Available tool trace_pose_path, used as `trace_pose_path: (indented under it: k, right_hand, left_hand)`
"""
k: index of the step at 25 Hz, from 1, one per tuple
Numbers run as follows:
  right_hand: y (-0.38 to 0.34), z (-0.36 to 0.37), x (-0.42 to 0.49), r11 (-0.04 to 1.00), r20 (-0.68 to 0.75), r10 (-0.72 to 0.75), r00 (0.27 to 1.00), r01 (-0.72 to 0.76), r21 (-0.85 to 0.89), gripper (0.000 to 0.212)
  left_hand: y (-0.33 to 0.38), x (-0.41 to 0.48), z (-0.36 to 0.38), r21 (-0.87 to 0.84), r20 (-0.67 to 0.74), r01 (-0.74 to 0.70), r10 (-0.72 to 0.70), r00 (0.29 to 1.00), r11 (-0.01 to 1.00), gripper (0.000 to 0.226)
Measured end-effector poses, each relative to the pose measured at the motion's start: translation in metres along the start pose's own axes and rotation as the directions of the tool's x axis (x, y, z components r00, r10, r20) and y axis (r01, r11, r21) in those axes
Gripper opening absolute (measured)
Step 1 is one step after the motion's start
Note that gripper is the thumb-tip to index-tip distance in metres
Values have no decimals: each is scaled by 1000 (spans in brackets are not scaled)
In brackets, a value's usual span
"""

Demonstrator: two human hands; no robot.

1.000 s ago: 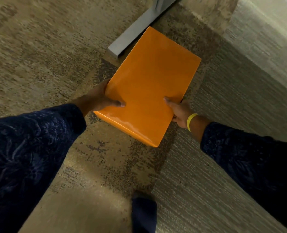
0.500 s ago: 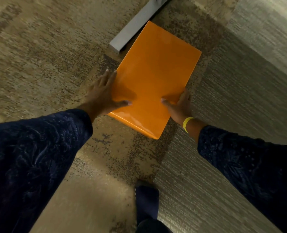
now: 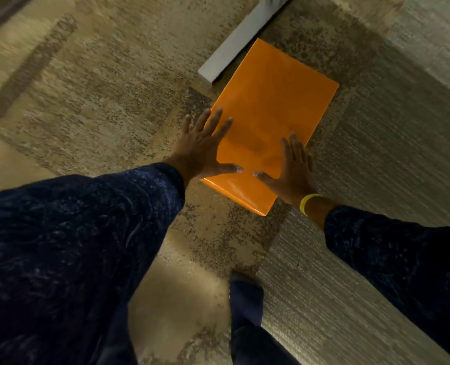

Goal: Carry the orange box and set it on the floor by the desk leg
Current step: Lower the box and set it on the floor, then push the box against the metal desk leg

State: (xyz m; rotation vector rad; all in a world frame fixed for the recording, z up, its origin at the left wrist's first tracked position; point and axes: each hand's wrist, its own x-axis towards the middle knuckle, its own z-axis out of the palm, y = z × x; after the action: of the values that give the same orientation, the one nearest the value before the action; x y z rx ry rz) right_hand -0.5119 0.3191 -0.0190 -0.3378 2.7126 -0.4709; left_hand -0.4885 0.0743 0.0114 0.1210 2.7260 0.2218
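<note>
Orange box (image 3: 268, 125) lies flat on the carpeted floor (image 3: 92, 106), its far left corner just beside the foot of the grey desk leg (image 3: 234, 46); whether the two touch cannot be told. The long axis of the box runs from the near right corner, close to the person, up and away toward the desk leg, parallel to the foot.

Left hand (image 3: 205, 148) is open, fingers spread, palm down over the near left edge, with the thumb on the top face. Right hand (image 3: 292, 167) is likewise open and flat, over the near right edge, with a yellow band (image 3: 307, 202) at the wrist. Neither hand grips the box. Both hands sit at the near end, roughly equally close; the far end is clear.

Judgement: placement appears complete. The remaining move is to lift both hands straight up and back toward the body, along the long axis, without dragging the box off its position.
</note>
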Motion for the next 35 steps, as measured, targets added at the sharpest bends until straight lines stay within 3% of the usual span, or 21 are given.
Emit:
trace_pose_path:
  k: [6,13,16,20,25,31,33,35]
  right_hand:
    - [-18,4,0,999,20,45,999,-45,11,110]
    - [-29,28,-16,978,-47,205,978,-202,45,109]
    - [-34,33,-19,943,-59,325,944,-318,100,113]
    - [-43,39,-16,819,-7,522,853,-499,283,126]
    - [-43,53,-8,785,-24,557,830,-517,340,126]
    - [-37,65,-7,682,-85,587,805,-435,588,137]
    - [-36,68,-7,636,-103,612,784,-411,653,139]
    - [-33,70,-8,544,-87,642,762,-372,752,134]
  left_hand:
    - [-18,10,-5,62,30,-52,50,998,997,124]
    - [-32,24,30,77,51,-187,184,982,979,126]
    - [-38,31,28,55,89,-177,172,981,983,127]
    - [-51,41,20,44,147,-193,185,972,980,125]
    - [-59,55,30,32,96,-209,205,974,977,122]
    - [-61,56,54,-259,46,-178,196,980,949,137]
    - [-61,56,59,-364,39,-62,81,996,929,149]
    - [-61,55,64,-542,33,46,-33,999,839,151]
